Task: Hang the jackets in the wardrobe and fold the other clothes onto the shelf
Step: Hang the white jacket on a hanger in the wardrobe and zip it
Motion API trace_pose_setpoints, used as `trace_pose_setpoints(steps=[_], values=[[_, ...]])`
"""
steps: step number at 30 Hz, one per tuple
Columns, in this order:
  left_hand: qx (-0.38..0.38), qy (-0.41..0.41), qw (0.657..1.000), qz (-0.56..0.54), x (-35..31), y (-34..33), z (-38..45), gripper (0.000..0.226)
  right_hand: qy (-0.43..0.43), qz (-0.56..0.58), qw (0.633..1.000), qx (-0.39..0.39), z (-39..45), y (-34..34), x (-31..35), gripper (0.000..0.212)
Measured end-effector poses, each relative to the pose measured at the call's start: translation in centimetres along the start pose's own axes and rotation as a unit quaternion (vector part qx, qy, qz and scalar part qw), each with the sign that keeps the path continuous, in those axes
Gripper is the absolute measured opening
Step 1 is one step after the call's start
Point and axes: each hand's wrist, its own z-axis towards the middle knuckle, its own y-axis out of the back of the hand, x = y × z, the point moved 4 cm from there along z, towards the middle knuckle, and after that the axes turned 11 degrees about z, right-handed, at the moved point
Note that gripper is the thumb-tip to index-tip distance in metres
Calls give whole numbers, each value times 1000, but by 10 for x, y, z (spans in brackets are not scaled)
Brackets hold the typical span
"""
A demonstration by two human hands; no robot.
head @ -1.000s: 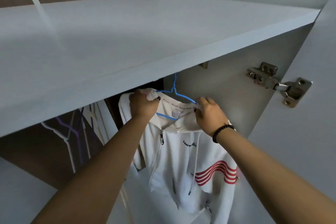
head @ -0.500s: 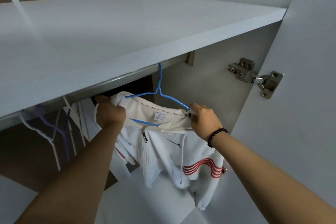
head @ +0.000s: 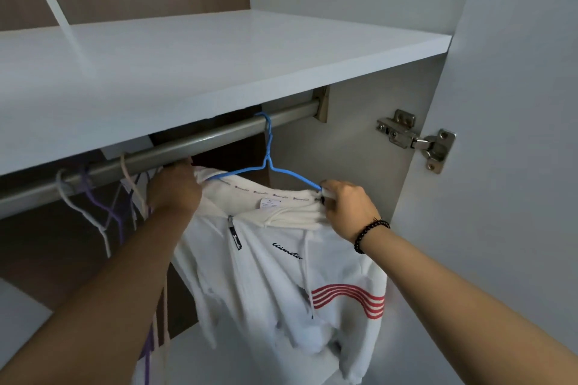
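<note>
Both hands are on the white zip hoodie [head: 275, 262]: we record the left hand [head: 175, 189] gripping its left shoulder and the right hand [head: 350, 212] pinching its right shoulder at the tip of the blue wire hanger [head: 266, 170]. The hanger's hook sits over the metal rail [head: 187, 147] under the white shelf [head: 219, 72], right of 3 or so empty hangers [head: 103, 212]. Risks, in our judgement: uneven release could slide 1 shoulder off the thin wire, dropping the garment; a sideways tug could tilt the hook off the rail.
</note>
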Motion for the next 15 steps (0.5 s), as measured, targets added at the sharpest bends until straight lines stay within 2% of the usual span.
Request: trace_pose_setpoints(steps=[1, 2, 3, 5, 6, 8, 11, 15], values=[[21, 29, 999, -15, 4, -3, 1, 37, 4, 1, 1000, 1, -1, -2, 1, 30], [51, 61, 994, -79, 5, -9, 0, 35, 5, 3, 1000, 0, -1, -4, 2, 30], [92, 100, 974, -183, 4, -16, -3, 33, 4, 6, 1000, -2, 0, -5, 3, 30], [158, 179, 893, -381, 0, -32, -18, 28, 2, 3, 1000, -4, 1, -3, 0, 27], [163, 205, 858, -442, -1, -37, -26, 24, 4, -6, 1000, -4, 2, -1, -2, 25], [156, 225, 823, -498, 0, -45, -39, 14, 12, -29, 999, -6, 1, 2, -7, 22], [154, 239, 816, -504, -4, -52, -55, 31, 34, -78, 996, -2, -6, 1, -14, 26], [156, 258, 833, -464, -17, -50, -79, 42, 60, -176, 983, -4, -19, 0, -29, 58]])
